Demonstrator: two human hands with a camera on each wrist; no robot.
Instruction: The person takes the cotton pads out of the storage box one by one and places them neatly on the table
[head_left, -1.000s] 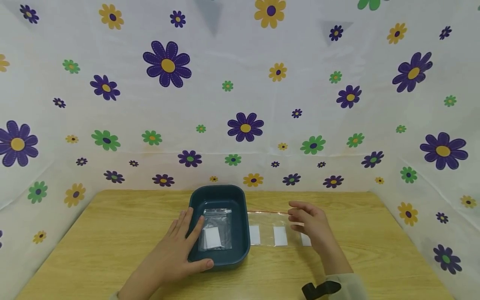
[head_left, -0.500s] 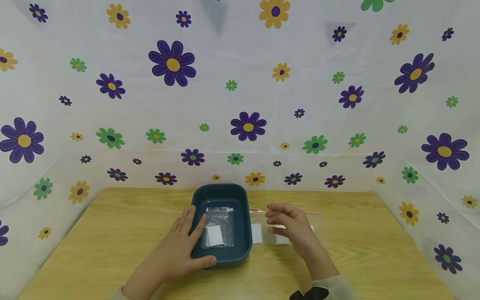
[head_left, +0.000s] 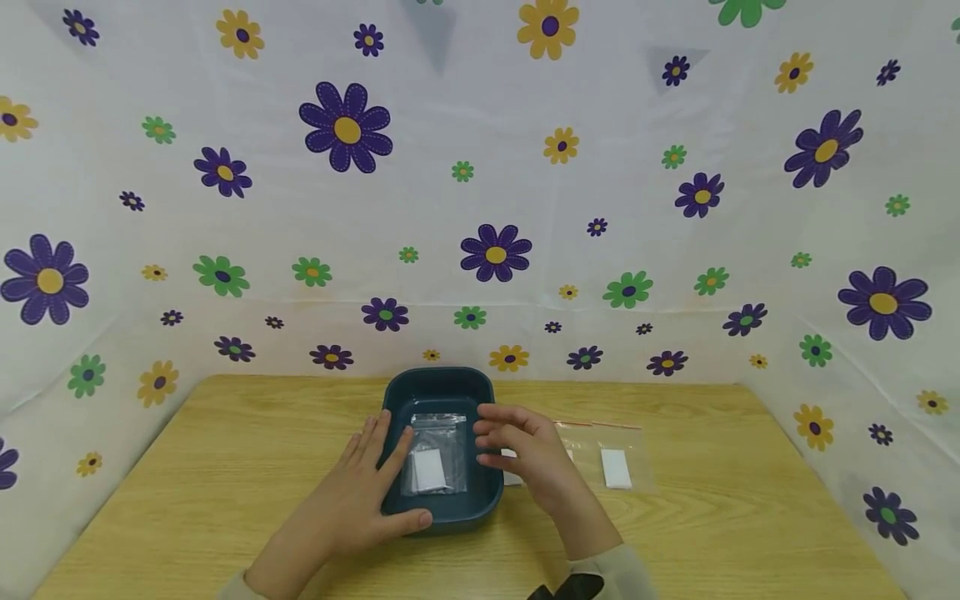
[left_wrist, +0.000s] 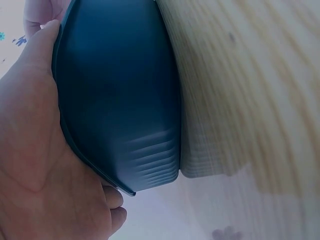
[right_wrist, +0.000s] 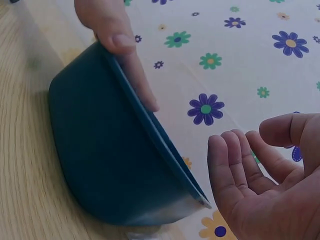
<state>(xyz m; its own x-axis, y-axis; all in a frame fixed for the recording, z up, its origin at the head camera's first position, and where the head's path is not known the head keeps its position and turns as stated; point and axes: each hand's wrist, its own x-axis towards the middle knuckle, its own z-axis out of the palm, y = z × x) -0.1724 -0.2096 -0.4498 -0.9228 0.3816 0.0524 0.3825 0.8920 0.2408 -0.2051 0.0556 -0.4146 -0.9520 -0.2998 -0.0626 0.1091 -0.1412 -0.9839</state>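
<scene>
A dark blue plastic bin (head_left: 442,527) stands on the table. Inside it lie clear zip bags (head_left: 453,479), the upper one with a white rectangle in it. Spread along the bin's left rim, my left hand (head_left: 356,500) rests with straight fingers, the thumb by the near edge. My right hand (head_left: 528,454) hovers at the right rim, fingers loosely bent and nothing between them, as the right wrist view also shows. Beneath and beyond it, more zip bags lie in a row; the rightmost zip bag (head_left: 637,467) holds a white rectangle, while the others are partly hidden by the hand.
Wooden table (head_left: 720,517) extends to both sides of the bin. A white cloth with printed flowers (head_left: 495,167) hangs behind and at the left and right, meeting the table's back edge.
My right hand has moved left from above the row of zip bags to the bin's right rim, uncovering the rightmost bag. My left hand has stayed on the bin.
</scene>
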